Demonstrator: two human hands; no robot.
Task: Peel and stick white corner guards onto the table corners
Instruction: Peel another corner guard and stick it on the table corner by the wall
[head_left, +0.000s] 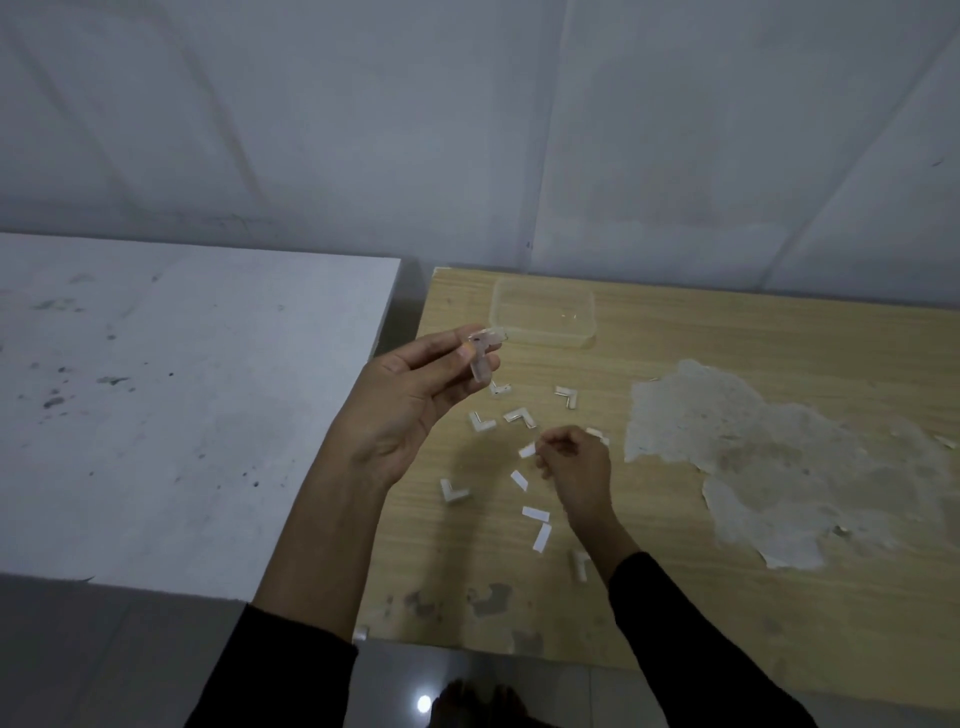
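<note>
Several corner guards (519, 417) lie loose on the wooden counter (675, 597), scattered between our two hands, so we judge most of the job is still ahead. Our left hand (410, 405) is raised with its fingers curled, and the thumb and fingertips pinch one corner guard (480, 353), an L-shaped piece of pale, half-clear plastic. Our right hand (574, 462), lower and close to the counter, pinches a small white backing strip (527, 450) between thumb and forefinger. We take it for the liner of the guard we hold, so peeling looks like the step in hand and sticking comes next.

Three more strips (535, 513), flat and papery, lie just below the right hand's fingers. A tiny white piece (362, 632) sits at the counter's corner below the left forearm. It may be a guard already fitted, but it is too small to tell.

The wooden counter has a light wood-grain skin, worn away to a rough, pale patch (779, 467) out beyond the right hand. A shallow clear plastic box (543, 340) with rounded corners sits just past the left fingertips. To the left of that hand is a matt white counter (182, 389), scuffed with dark marks.
</note>
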